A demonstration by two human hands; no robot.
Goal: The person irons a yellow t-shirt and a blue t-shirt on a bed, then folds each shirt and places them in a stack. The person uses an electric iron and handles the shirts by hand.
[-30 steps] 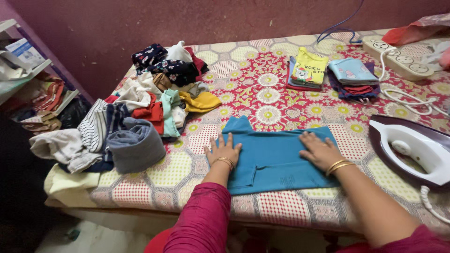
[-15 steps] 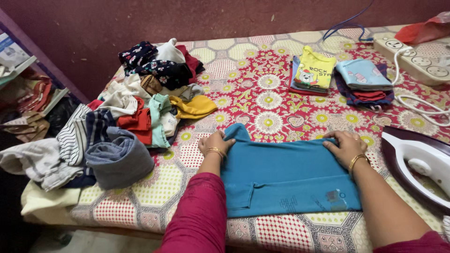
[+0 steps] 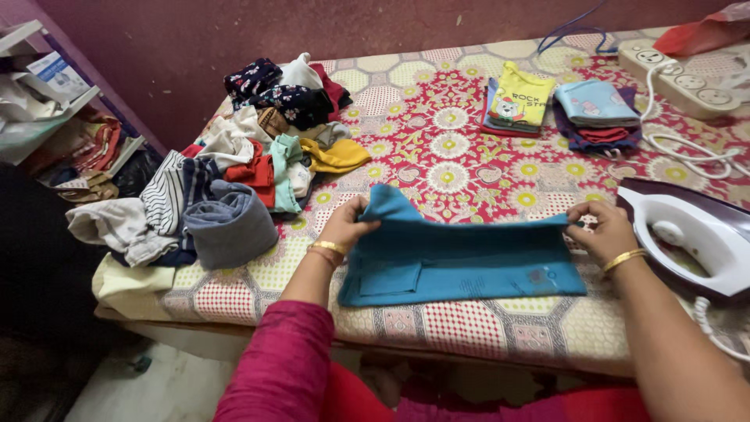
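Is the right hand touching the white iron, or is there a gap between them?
Apart. In the head view, the right hand grips the blue garment's far edge, and a strip of patterned cloth shows between it and the iron.

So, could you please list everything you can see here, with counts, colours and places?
garment: one, teal, near table edge, far edge lifted by both hands
cloth: one, red and yellow patterned, covering table
iron: one, white and maroon, right of garment
pile: one, mixed colours, unfolded, left
stacks: two, folded, yellow top and light blue top, far right
power strip: one, cream, far right corner
cable: white, by strip
shelf: cluttered, far left
left hand: pinching garment's left corner
right hand: pinching right corner
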